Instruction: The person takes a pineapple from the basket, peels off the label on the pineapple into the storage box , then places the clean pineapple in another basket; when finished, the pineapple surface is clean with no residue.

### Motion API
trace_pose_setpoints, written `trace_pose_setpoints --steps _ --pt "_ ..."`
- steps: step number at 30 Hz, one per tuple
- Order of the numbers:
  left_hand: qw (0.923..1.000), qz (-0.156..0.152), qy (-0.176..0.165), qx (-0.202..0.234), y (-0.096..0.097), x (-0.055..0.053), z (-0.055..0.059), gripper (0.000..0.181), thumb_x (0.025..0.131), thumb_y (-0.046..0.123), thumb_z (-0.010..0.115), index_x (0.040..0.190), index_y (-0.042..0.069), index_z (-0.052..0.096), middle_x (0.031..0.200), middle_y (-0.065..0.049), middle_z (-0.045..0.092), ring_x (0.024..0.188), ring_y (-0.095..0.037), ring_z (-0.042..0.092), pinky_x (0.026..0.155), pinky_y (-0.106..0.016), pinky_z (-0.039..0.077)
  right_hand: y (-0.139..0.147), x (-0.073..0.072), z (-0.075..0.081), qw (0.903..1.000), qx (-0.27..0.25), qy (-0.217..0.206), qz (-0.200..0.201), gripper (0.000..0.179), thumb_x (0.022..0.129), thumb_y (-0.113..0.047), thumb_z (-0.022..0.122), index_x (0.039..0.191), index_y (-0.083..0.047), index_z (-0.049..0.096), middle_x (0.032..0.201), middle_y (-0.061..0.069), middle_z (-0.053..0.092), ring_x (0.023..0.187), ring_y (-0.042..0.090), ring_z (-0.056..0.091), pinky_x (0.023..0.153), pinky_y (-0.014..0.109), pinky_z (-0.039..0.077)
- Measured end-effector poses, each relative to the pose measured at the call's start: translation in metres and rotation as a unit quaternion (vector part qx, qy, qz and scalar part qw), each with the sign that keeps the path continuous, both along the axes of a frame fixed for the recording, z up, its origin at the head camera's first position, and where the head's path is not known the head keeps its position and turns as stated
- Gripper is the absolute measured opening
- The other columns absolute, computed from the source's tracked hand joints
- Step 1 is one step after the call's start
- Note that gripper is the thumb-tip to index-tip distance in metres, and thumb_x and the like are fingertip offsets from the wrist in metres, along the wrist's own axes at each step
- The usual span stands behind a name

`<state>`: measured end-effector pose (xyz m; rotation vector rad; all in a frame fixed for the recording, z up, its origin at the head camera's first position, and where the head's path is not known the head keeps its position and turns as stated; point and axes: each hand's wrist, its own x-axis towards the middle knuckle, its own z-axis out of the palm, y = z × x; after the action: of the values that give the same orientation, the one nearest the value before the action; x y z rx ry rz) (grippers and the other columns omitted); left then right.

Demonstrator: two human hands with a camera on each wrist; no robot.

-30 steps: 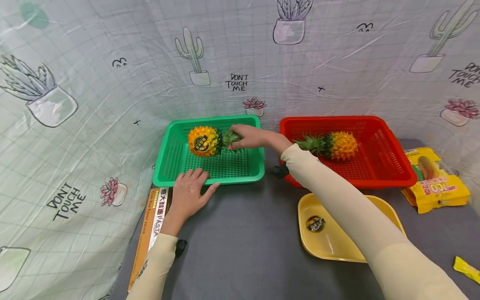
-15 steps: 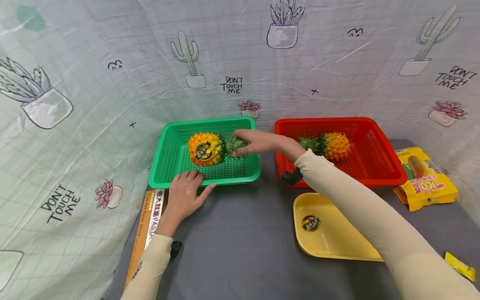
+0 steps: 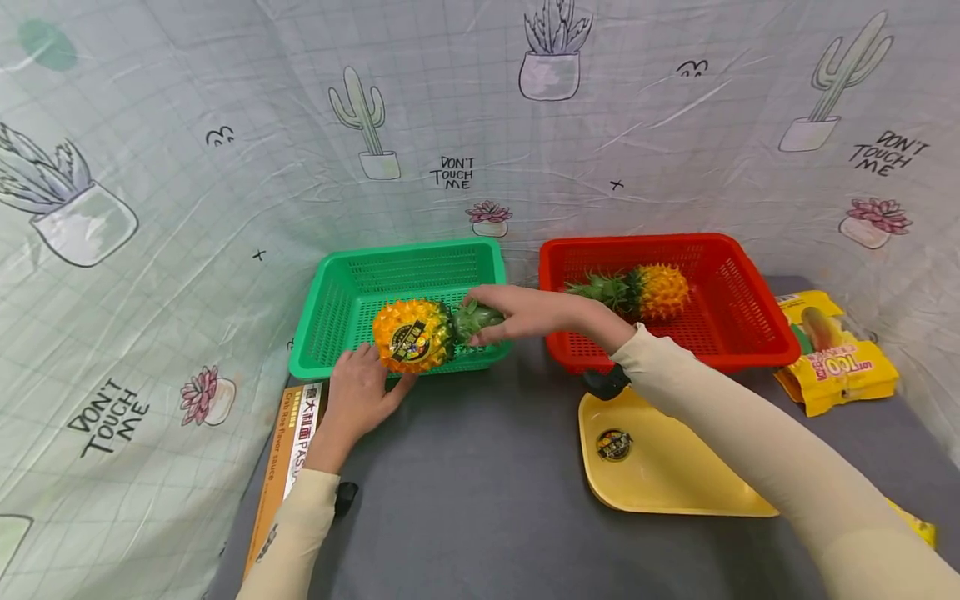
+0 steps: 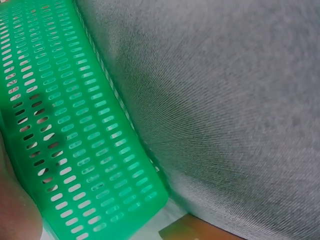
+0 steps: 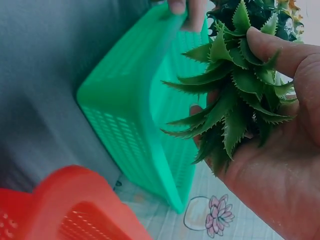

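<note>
My right hand (image 3: 528, 315) grips the leafy crown of a pineapple (image 3: 412, 337) with a black round label on its orange body. The pineapple lies sideways, held over the front rim of the green basket (image 3: 397, 250). In the right wrist view, thumb and fingers wrap the spiky green leaves (image 5: 235, 90). My left hand (image 3: 362, 392) holds the basket's front left rim, its fingers over the edge and the thumb outside. Only the basket's slotted wall (image 4: 75, 120) and part of that hand show in the left wrist view.
A red basket (image 3: 750, 333) holds another pineapple (image 3: 662, 292). Nearer stands a yellow tray (image 3: 667, 475) with a label. Yellow snack packs (image 3: 840, 375) lie at right, a small yellow packet (image 3: 915, 525) nearer. A pasta box (image 3: 281, 467) lies left. Printed cloth hangs behind.
My right hand has raised the pineapple out of the green basket and drawn it toward me, to the front rim. My left hand stays on the rim. The view has shifted slightly.
</note>
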<state>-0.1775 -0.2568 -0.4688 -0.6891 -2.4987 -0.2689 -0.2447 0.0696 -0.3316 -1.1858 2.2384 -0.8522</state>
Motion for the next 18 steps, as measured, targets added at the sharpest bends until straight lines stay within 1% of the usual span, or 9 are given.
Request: trace_pose_setpoints --steps 2,4,8,10,11,12,15,17,18 --pt "0.9998 0.009 -0.017 -0.007 -0.001 0.0 0.001 0.035 0.089 0.04 0.071 0.087 0.006 0.064 0.076 -0.008 0.053 0.072 -0.033 0.051 0.066 -0.048 0.039 0.003 0.006 -0.002 1.0 0.001 -0.001 0.005 0.062 0.104 -0.037 0.069 0.153 -0.006 0.046 0.144 0.005 0.052 0.125 0.02 0.051 0.105 0.041 0.044" --pt "0.9993 0.016 -0.032 -0.008 -0.001 0.0 0.002 0.033 0.085 0.035 0.071 0.094 0.004 0.063 0.082 -0.01 0.057 0.077 -0.034 0.053 0.07 -0.049 0.041 0.005 0.012 -0.004 0.9999 0.001 0.001 0.011 0.063 0.104 -0.036 0.069 0.153 -0.005 0.045 0.145 0.005 0.051 0.126 0.02 0.051 0.106 0.042 0.044" --pt "0.9995 0.008 -0.027 -0.01 -0.001 0.001 0.003 0.038 0.091 0.036 0.07 0.105 0.002 0.064 0.094 -0.014 0.062 0.08 -0.036 0.054 0.07 -0.051 0.042 0.01 0.023 -0.01 0.9995 0.005 0.004 0.03 0.064 0.104 -0.036 0.069 0.153 -0.003 0.046 0.146 0.006 0.051 0.127 0.02 0.051 0.107 0.042 0.043" --pt "0.9997 -0.001 -0.018 -0.014 -0.001 0.001 0.002 0.041 0.098 0.042 0.064 0.107 0.003 0.065 0.097 -0.014 0.062 0.079 -0.036 0.054 0.068 -0.051 0.042 0.012 0.029 -0.013 0.9992 0.012 0.001 0.038 0.064 0.104 -0.037 0.069 0.153 -0.003 0.046 0.147 0.006 0.051 0.129 0.02 0.051 0.108 0.042 0.043" --pt "0.9997 -0.005 -0.013 -0.018 0.0 0.001 0.002 0.043 0.102 0.046 0.058 0.105 0.004 0.066 0.096 -0.013 0.061 0.078 -0.036 0.054 0.067 -0.05 0.041 0.014 0.032 -0.016 0.999 0.018 -0.002 0.041 0.064 0.104 -0.037 0.069 0.153 -0.004 0.046 0.147 0.005 0.05 0.13 0.02 0.051 0.109 0.042 0.042" --pt "0.9997 -0.007 -0.011 -0.022 0.0 0.002 0.002 0.048 0.105 0.051 0.052 0.103 0.005 0.066 0.095 -0.012 0.06 0.077 -0.035 0.053 0.066 -0.05 0.041 0.016 0.035 -0.018 0.9988 0.024 -0.004 0.042 0.064 0.104 -0.038 0.069 0.154 -0.005 0.046 0.148 0.005 0.05 0.132 0.02 0.05 0.11 0.042 0.042" --pt "0.9996 -0.005 -0.008 -0.026 0.002 0.002 0.002 0.067 0.108 0.064 0.034 0.102 0.007 0.068 0.094 -0.01 0.06 0.077 -0.034 0.054 0.066 -0.049 0.04 0.02 0.043 -0.026 0.9985 0.032 -0.012 0.043 0.064 0.103 -0.038 0.069 0.154 -0.006 0.046 0.151 0.006 0.048 0.135 0.02 0.049 0.112 0.043 0.04" --pt "0.9996 -0.003 -0.006 -0.029 0.003 0.002 0.002 0.072 0.108 0.068 0.031 0.103 0.008 0.069 0.094 -0.009 0.06 0.077 -0.032 0.054 0.065 -0.048 0.041 0.023 0.047 -0.031 0.9985 0.035 -0.014 0.04 0.064 0.103 -0.039 0.07 0.153 -0.007 0.047 0.151 0.005 0.049 0.135 0.019 0.049 0.112 0.042 0.04" --pt "0.9996 -0.003 -0.004 -0.027 0.004 0.001 0.001 0.07 0.107 0.069 0.035 0.103 0.008 0.069 0.093 -0.008 0.06 0.076 -0.032 0.054 0.065 -0.048 0.041 0.025 0.049 -0.034 0.9985 0.035 -0.016 0.039 0.064 0.103 -0.04 0.07 0.153 -0.007 0.047 0.151 0.005 0.049 0.135 0.02 0.049 0.112 0.043 0.041"
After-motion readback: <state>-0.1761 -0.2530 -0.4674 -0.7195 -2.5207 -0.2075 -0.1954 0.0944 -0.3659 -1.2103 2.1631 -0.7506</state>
